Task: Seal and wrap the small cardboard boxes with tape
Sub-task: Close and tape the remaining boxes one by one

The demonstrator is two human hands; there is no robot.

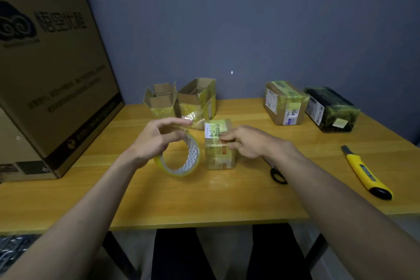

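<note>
A smooth wooden table (227,200) with a soft sheen fills the lower frame. At centre, a small cardboard box (219,151) is wrapped in glossy yellowish tape beside a shiny clear tape roll (181,161). At right lies a glossy yellow plastic knife (363,173); at upper left, a matt brown carton (50,75).

Large printed carton (52,70) stands on the wooden desk (204,200) at far left. Yellow utility knife (366,174) lies at right; black-handled scissors (277,174) lie nearer centre.
</note>
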